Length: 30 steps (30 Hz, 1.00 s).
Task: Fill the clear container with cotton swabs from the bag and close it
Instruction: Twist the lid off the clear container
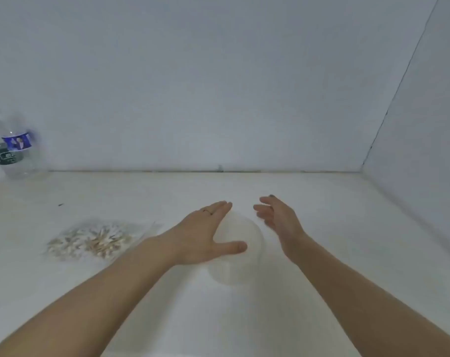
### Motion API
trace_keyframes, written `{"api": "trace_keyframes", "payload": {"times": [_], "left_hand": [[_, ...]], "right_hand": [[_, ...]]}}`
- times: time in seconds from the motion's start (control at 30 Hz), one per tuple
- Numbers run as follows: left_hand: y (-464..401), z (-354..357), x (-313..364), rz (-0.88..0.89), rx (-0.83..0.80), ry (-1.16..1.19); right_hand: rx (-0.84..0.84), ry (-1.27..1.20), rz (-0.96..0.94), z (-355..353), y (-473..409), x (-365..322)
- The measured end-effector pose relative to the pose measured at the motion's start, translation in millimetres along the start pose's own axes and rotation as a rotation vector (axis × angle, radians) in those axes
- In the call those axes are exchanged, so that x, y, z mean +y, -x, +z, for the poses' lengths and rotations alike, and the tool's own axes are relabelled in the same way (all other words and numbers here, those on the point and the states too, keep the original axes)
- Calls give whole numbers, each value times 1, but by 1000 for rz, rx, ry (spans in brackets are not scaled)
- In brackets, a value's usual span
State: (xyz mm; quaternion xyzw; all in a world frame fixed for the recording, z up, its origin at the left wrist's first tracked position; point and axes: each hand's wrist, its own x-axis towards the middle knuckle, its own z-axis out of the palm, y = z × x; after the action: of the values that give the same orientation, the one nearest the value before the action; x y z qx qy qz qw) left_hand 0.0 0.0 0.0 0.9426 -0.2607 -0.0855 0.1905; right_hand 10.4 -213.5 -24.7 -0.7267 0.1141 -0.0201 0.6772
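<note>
Hands come first: we have our left hand (206, 234) flat and spread on top of the clear container (238, 256), and our right hand (278, 217) hangs loose just beside it, holding nothing. The container stands on the white table (321, 215), with the bag of cotton swabs (92, 240) off to our left. It looks light, so we think a hard push could tip it or slide it away.

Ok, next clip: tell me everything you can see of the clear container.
The container is a round, clear or frosted plastic tub, pale and blurred against the white table. It stands upright near the middle, right of the swab bag. Whether its lid is on cannot be told. The left hand lies flat across its top and left side, thumb across the front; actual contact is unclear. The right hand hovers open beside it, apart.
</note>
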Motion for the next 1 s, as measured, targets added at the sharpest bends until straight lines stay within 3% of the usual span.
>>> {"api": "trace_keyframes", "payload": {"times": [0.37, 0.47, 0.77, 1.0], "left_hand": [[7, 41, 1, -15, 124, 0], [7, 47, 5, -25, 180, 4], [11, 52, 17, -89, 238, -281], [15, 56, 34, -192, 248, -289]], "right_hand": [[4, -301, 198, 31, 42, 40], [15, -344, 197, 34, 40, 45], [36, -427, 164, 37, 36, 49], [27, -462, 179, 40, 45, 46]]}}
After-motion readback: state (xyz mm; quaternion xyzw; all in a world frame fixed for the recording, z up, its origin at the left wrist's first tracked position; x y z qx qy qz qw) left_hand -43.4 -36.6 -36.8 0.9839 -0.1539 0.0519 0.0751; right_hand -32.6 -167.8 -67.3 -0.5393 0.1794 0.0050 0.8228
